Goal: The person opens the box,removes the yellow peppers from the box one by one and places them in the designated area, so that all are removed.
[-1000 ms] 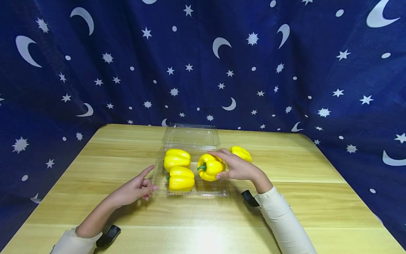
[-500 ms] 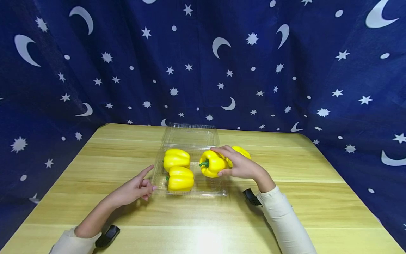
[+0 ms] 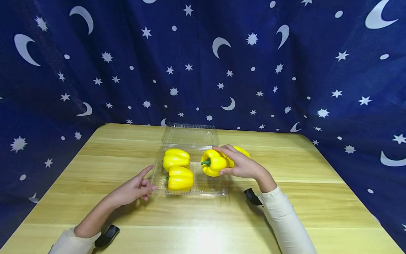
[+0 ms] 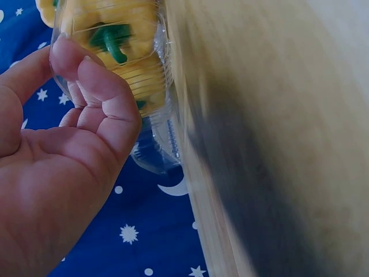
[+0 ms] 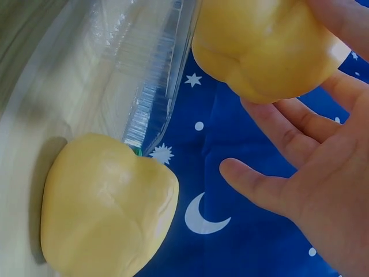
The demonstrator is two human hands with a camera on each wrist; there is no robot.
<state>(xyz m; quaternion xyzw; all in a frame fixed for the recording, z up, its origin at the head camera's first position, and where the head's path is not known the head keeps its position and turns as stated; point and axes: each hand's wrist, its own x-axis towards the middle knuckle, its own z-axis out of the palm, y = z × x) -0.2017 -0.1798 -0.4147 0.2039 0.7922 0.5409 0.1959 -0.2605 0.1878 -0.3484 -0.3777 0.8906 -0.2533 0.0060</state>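
In the head view, my right hand (image 3: pixel 242 164) grips a yellow bell pepper (image 3: pixel 213 164) from its right side, over the right half of a clear plastic container (image 3: pixel 206 192). The green stem points left. Two more yellow peppers, a rear one (image 3: pixel 176 158) and a front one (image 3: pixel 180 179), lie in the container's left half. My left hand (image 3: pixel 136 187) is at the container's left side, index finger stretched along it, the other fingers curled. In the left wrist view, thumb and fingertips hold its edge.
Another yellow pepper (image 5: pixel 109 208) lies on the wooden table (image 3: pixel 285 169), just right of the container and partly behind my right hand in the head view. The hinged lid (image 3: pixel 190 135) lies back, away from me. A dark blue curtain (image 3: pixel 196 84) hangs beyond the table.
My right hand has moved slightly right and away from me with its pepper, which now overlaps the pepper behind it. My left hand and the container have stayed in place.
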